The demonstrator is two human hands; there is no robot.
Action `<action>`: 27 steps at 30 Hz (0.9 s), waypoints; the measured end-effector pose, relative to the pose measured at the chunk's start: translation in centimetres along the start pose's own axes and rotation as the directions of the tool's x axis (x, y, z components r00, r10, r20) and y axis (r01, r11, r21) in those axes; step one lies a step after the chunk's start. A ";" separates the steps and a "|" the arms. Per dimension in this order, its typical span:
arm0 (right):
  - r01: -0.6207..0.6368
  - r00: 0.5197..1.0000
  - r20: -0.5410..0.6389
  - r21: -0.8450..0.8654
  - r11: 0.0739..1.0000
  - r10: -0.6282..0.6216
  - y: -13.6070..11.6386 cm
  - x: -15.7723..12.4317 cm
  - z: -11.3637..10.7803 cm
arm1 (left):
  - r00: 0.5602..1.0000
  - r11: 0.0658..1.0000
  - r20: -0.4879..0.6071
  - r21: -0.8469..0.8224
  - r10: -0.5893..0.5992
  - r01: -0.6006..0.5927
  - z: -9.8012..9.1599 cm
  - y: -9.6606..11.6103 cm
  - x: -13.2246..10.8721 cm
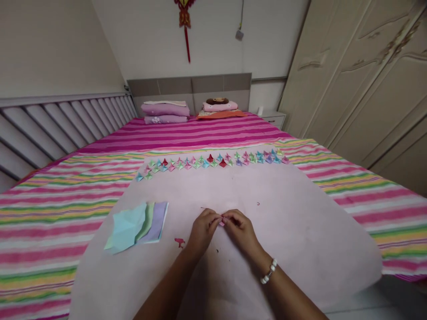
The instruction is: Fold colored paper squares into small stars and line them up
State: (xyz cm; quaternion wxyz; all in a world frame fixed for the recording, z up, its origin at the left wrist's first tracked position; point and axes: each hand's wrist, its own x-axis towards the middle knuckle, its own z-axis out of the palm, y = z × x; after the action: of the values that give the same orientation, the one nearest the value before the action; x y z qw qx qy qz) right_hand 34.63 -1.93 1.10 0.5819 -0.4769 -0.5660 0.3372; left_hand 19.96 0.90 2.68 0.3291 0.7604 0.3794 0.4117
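Both hands meet near the middle of the large pale pink sheet (300, 231) spread over the striped bedcover (50, 209), a little toward its near edge. The left hand (204, 229) and the right hand (240, 231) have their fingers curled inward, and their fingertips pinch the same small pink folded paper piece (222, 221) from either side. The piece sits low over the sheet, mostly hidden by the fingers, so its shape cannot be told. A white beaded bracelet (268, 271) circles the right wrist. Toward the sheet's left edge, well apart from the left hand, lies a fanned stack of square paper sheets (136, 226) (light blue on top, then green, then lavender). A tiny red paper scrap (179, 242) lies just beside the left wrist, between it and the stack. Along the sheet's far edge runs a long row of small folded paper shapes (213, 162) in blue, green, pink, red and purple, packed side by side. At the far end of the bed, folded pink pillows (165, 113) rest against a grey headboard (190, 86), and a cream wardrobe (360, 80) stands along the right side.
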 end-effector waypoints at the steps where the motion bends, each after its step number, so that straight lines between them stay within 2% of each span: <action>1: 0.001 1.000 0.002 -0.007 1.000 -0.001 0.3 0.1 0.1 | 1.000 1.000 0.000 0.011 -0.007 0.007 0.1 -0.3 0.0; 6: 0.000 1.000 -0.003 -0.038 0.999 0.000 1.1 0.1 0.3 | 0.999 0.998 0.010 0.039 -0.051 0.051 0.6 -1.7 0.1; 15: -0.012 0.999 -0.035 -0.075 0.997 0.010 2.1 -0.6 0.4 | 0.992 0.991 -0.037 0.050 -0.120 0.121 1.2 -3.3 -0.3; 21: -0.002 1.000 -0.029 -0.119 0.993 -0.002 2.6 -0.6 0.7 | 0.998 0.997 0.007 0.044 -0.062 0.062 1.4 -3.6 -0.3; 27: 0.022 0.999 -0.029 -0.176 0.984 -0.028 2.9 -0.6 0.9 | 0.999 0.996 0.000 0.069 -0.053 0.053 1.4 -3.3 -0.4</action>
State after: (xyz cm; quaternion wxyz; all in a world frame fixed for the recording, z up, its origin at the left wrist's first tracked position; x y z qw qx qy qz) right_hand 34.08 -1.41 -1.90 0.5506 -0.5245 -0.5903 0.2708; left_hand 20.05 1.91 -0.79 0.3136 0.7614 0.4132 0.3888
